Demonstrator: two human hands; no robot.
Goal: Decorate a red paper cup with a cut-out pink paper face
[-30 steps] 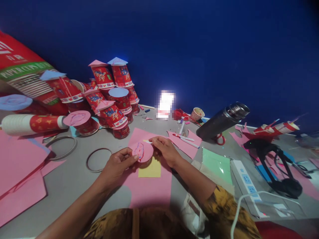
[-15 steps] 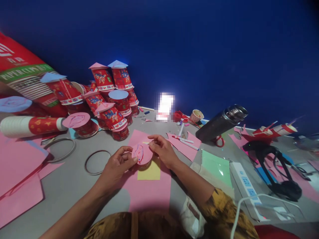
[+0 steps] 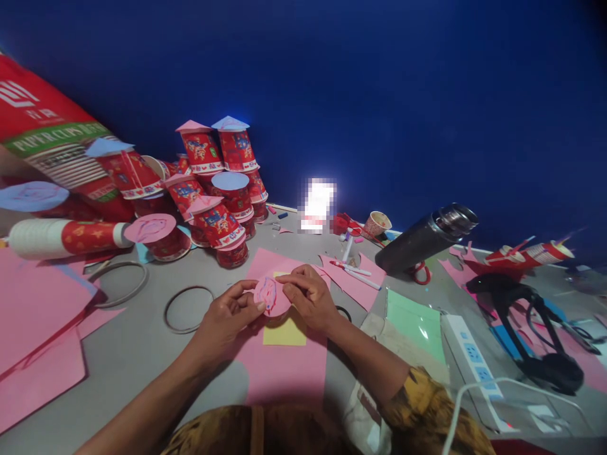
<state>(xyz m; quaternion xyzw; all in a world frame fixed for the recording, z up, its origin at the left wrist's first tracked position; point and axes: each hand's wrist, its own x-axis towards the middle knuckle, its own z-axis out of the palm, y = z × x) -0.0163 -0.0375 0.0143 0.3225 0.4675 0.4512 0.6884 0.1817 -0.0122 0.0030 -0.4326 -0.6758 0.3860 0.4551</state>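
A round pink paper disc (image 3: 269, 296) with red and blue pen lines is held above a yellow paper square (image 3: 284, 333), which lies on pink paper (image 3: 289, 373). My left hand (image 3: 233, 311) grips the disc's left side, its thumb on top near the front edge. At the right side, my right hand (image 3: 310, 297) pinches or presses the rim with bent fingers. Something darker shows just under the disc's front edge; its shape is mostly hidden.
Red paper cups (image 3: 220, 224) with paper tops are stacked at left, beside a cup bag (image 3: 57, 136) and metal rings (image 3: 188, 309). To the right are pens (image 3: 353, 273), a dark flask (image 3: 424, 237), a green sheet (image 3: 412, 325), a power strip (image 3: 472, 363) and a black headset (image 3: 526, 335).
My right hand's fingers have moved from the disc's far right edge inward over its upper right part. My left hand keeps its grip. The whole view has shifted slightly.
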